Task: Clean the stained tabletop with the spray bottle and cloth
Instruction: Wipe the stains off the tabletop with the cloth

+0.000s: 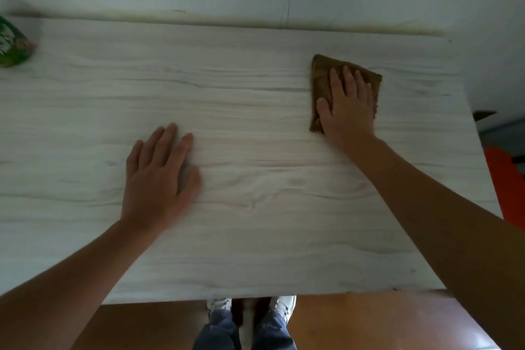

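**A:** How are the fingers held?

**B:** On the right hand (348,106) they are kept straight and pressed flat on the cloth (321,79). On the left hand (159,176) they are laid flat and loose on the bare table (255,111). Nothing is gripped by either hand.

**A:** Where is the cloth?

**B:** It is lying folded on the far right part of the table, under the right hand.

**A:** What is hard to see?

**B:** Much of the cloth is covered by the hand. A green thing (12,42) is cut off at the left edge and blurred, so it cannot be named. An orange thing (508,179) is cut off on the right. The shoes (218,304) are partly hidden by the table's near edge.

**A:** How many are counted?

**B:** Two hands, one cloth, one table, two white shoes.
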`<state>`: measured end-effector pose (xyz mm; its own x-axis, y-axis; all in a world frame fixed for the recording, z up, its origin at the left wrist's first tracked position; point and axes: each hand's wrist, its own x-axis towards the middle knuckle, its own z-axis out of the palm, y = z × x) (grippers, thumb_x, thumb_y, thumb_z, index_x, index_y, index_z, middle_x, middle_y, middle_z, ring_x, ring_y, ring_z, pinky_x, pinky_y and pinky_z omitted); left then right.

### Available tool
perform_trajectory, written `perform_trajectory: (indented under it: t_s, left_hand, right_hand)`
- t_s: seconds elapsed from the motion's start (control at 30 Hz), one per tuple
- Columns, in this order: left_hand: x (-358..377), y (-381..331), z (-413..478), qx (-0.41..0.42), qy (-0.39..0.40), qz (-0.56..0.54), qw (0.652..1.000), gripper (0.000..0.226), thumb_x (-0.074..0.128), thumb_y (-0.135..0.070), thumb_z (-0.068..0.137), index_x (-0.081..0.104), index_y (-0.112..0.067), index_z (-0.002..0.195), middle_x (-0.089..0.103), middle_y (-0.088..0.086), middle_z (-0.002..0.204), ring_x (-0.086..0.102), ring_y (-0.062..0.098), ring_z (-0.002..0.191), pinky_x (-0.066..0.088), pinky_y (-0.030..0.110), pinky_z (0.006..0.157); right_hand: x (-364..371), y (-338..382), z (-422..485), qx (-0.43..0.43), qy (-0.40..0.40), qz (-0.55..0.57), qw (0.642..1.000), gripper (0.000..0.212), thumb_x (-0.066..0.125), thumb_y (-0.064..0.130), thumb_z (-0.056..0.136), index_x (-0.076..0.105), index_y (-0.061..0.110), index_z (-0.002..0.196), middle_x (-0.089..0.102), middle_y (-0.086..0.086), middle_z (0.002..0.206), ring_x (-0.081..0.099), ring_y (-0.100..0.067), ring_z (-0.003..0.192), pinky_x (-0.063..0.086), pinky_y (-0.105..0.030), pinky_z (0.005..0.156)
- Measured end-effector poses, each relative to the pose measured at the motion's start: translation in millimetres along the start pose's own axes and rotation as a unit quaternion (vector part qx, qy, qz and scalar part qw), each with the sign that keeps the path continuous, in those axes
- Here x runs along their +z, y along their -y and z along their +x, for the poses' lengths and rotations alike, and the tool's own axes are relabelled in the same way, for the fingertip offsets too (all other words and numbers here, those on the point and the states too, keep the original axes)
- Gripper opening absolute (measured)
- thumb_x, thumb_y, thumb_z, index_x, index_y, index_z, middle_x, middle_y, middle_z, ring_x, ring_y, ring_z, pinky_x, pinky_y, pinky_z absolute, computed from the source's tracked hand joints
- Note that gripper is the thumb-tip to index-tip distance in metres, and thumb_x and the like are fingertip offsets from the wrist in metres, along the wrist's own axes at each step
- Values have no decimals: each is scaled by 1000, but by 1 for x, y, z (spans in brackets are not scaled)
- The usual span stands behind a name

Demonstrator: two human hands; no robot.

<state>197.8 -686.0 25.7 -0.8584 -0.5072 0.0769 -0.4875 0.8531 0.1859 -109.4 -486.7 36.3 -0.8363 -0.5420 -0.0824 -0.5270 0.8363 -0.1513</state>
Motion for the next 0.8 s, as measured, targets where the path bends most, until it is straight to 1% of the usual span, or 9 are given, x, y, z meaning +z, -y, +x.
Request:
perform_trajectory:
  t_s: [0.1,0.23,0.4,0.47,0.53,0.6,0.67,0.73,0.8]
  left_hand:
    - [1,0,0,-2,5,2,1000,64,38,-47,95,47,-17,151,38,12,163,33,34,151,23,53,124]
    - [1,2,1,0,12,13,1000,64,39,-48,96,46,-18,152,37,11,164,32,33,152,24,54,123]
    - [-1,1,2,1,16,19,1000,65,40,-48,96,45,-18,153,36,12,164,31,32,153,24,55,123]
    - [-1,1,2,1,14,17,1000,65,40,-48,96,46,-18,153,37,12,164,32,33,153,25,55,122]
    - [-1,1,2,1,12,13,1000,64,41,-47,95,48,-18,152,37,11,164,33,33,152,26,55,122]
    - [0,1,2,3,6,13,1000,64,43,-47,95,49,-18,151,38,11,164,34,32,152,27,55,121]
    - [0,2,2,4,7,12,1000,64,44,-47,95,49,-19,152,37,10,164,34,31,152,27,55,122]
    - [1,2,2,2,10,10,1000,64,44,-48,95,48,-20,153,36,10,165,32,31,153,26,55,122]
    - [1,2,2,1,13,9,1000,65,43,-48,95,47,-20,153,35,10,165,31,31,154,26,55,122]
  right_hand:
    - [9,54,8,-46,7,-3,999,72,27,46,95,23,13,159,17,-14,167,11,-34,154,2,-49,126]
    - [27,123,-23,-222,4,10,975,68,34,42,92,42,10,151,36,-18,158,29,-40,148,17,-56,122]
    - [27,117,-14,-364,22,-1,931,59,42,37,97,43,15,152,38,-12,159,31,-32,148,20,-47,123]
    - [21,100,19,-351,9,-9,936,58,41,35,97,44,14,151,40,-11,158,34,-33,147,26,-45,121]
    - [14,89,56,-269,1,-2,963,62,33,39,96,43,12,152,39,-13,158,34,-34,146,29,-47,119]
    - [10,93,84,-192,-6,2,981,68,24,42,95,38,11,153,35,-15,160,29,-34,148,22,-46,123]
    - [13,111,96,-141,-8,11,990,64,27,39,98,34,11,155,29,-15,163,23,-34,151,12,-45,125]
    - [15,136,95,-118,-3,15,993,60,34,34,101,30,13,157,23,-13,165,17,-33,153,5,-45,126]
    - [19,162,85,-149,2,7,989,60,32,35,100,31,13,156,25,-14,164,18,-34,152,6,-47,125]
